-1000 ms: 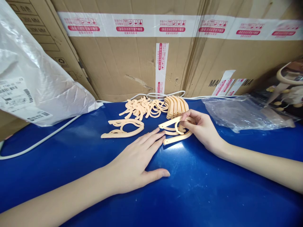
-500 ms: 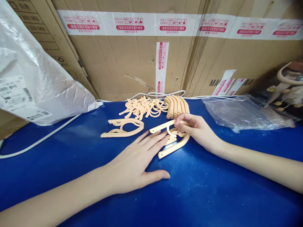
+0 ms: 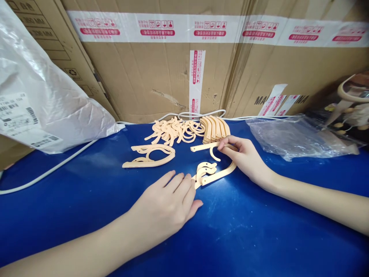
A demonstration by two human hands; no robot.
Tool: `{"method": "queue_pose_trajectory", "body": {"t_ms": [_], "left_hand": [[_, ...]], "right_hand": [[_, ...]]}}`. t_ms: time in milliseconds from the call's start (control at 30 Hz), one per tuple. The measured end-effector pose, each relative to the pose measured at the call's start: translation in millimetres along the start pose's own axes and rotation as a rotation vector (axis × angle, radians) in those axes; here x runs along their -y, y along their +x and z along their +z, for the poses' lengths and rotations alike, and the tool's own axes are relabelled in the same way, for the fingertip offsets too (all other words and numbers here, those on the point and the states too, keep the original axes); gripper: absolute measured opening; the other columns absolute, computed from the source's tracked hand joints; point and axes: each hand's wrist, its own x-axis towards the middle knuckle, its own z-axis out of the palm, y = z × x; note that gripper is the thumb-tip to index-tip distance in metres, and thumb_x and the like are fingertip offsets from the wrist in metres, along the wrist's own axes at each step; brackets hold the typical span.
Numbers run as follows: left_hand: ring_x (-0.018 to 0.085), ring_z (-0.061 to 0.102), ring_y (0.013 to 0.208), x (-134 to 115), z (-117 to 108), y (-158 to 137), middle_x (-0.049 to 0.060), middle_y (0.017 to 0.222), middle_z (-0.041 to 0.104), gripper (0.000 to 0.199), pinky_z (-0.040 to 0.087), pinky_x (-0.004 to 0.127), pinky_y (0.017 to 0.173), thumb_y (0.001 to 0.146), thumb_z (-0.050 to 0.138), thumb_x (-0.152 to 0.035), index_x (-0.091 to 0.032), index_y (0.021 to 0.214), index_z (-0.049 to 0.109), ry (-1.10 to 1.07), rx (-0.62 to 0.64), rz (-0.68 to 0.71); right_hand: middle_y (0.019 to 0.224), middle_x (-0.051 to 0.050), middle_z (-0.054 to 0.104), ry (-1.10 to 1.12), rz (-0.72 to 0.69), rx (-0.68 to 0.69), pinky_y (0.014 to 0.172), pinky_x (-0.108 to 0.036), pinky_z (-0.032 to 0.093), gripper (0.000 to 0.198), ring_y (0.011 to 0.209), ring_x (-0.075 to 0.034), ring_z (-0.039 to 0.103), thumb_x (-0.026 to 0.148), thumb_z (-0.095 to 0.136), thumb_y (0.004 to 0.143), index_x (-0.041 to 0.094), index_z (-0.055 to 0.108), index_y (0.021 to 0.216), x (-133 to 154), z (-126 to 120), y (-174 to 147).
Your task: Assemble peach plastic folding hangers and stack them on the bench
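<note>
My right hand (image 3: 246, 157) pinches a beige plastic folding hanger (image 3: 217, 176) at its joint, on the right side of the pieces. Its two arms spread leftward, and a curved hook sits between them. My left hand (image 3: 167, 204) has its fingers bent and close together at the left end of some small curved beige pieces (image 3: 206, 169), which lie by the lower arm. The fingertips close on the end of one piece and partly hide it. Left of these lies another folded beige hanger (image 3: 155, 157), touched by neither hand.
Behind the hands lie a heap of small curved parts (image 3: 173, 130) and a row of hanger arms (image 3: 215, 129). A clear plastic bag (image 3: 296, 138) is at right, a white parcel bag (image 3: 52, 96) at left. Cardboard boxes (image 3: 150, 73) and a white cable (image 3: 57, 169) border the blue table (image 3: 253, 238).
My left hand has drawn back to the left and nearer me, its spread fingers now bent together. The hanger in my right hand has shifted slightly right, uncovering the small curved pieces.
</note>
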Motion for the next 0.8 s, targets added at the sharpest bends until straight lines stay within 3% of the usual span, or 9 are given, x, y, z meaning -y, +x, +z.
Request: {"method": "queue_pose_trajectory", "body": {"t_ms": [100, 200, 300, 567, 800], "left_hand": [[0.025, 0.066, 0.092, 2, 0, 1, 0.009, 0.102, 0.07, 0.029, 0.054, 0.035, 0.075, 0.093, 0.046, -0.026, -0.008, 0.104, 0.065, -0.057, 0.034, -0.04], [0.023, 0.059, 0.109, 9, 2, 2, 0.008, 0.124, 0.061, 0.033, 0.053, 0.036, 0.086, 0.094, 0.043, -0.026, -0.012, 0.121, 0.056, -0.259, 0.154, -0.103], [0.02, 0.057, 0.112, 14, 4, 1, 0.008, 0.13, 0.056, 0.035, 0.05, 0.036, 0.091, 0.095, 0.04, -0.022, -0.014, 0.127, 0.051, -0.407, 0.239, -0.13], [0.022, 0.061, 0.102, 9, 6, -1, 0.009, 0.122, 0.061, 0.033, 0.053, 0.037, 0.084, 0.092, 0.038, -0.01, -0.012, 0.121, 0.054, -0.336, 0.171, -0.092], [0.022, 0.064, 0.088, 12, 7, -2, 0.011, 0.097, 0.067, 0.026, 0.055, 0.034, 0.073, 0.09, 0.038, -0.01, -0.007, 0.104, 0.06, -0.179, 0.116, -0.104]], "right_hand": [[0.078, -0.003, 0.064, -0.125, -0.096, 0.085, 0.078, -0.033, 0.042, 0.017, 0.079, -0.017, 0.058, 0.019, 0.051, 0.079, 0.018, 0.064, 0.068, -4, -2, 3], [0.087, -0.004, 0.065, -0.291, -0.171, 0.129, 0.087, -0.038, 0.039, 0.019, 0.09, -0.02, 0.057, 0.016, 0.05, 0.081, 0.02, 0.067, 0.074, -6, -1, 3], [0.098, -0.004, 0.064, -0.487, -0.226, 0.151, 0.087, -0.041, 0.038, 0.019, 0.097, -0.022, 0.055, 0.014, 0.049, 0.082, 0.021, 0.066, 0.082, -3, -1, 0], [0.098, -0.008, 0.06, -0.813, -0.337, 0.166, 0.077, -0.037, 0.038, 0.016, 0.092, -0.023, 0.055, 0.022, 0.045, 0.089, 0.019, 0.06, 0.091, 9, 0, -4], [0.097, -0.006, 0.062, -0.78, -0.346, 0.15, 0.075, -0.035, 0.037, 0.013, 0.09, -0.022, 0.055, 0.027, 0.048, 0.089, 0.019, 0.059, 0.086, 11, 0, -4]]}}
